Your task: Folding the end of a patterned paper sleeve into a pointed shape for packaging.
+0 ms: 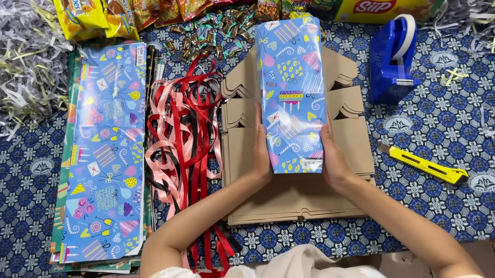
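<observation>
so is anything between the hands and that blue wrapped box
Nothing visible. The left hand and right hand press flat against the two long sides of the wrapped box, which lies on the cardboard stack.

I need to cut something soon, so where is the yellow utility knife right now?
In the head view the yellow utility knife lies on the patterned cloth, right of the cardboard stack, below the blue tape dispenser.
</observation>
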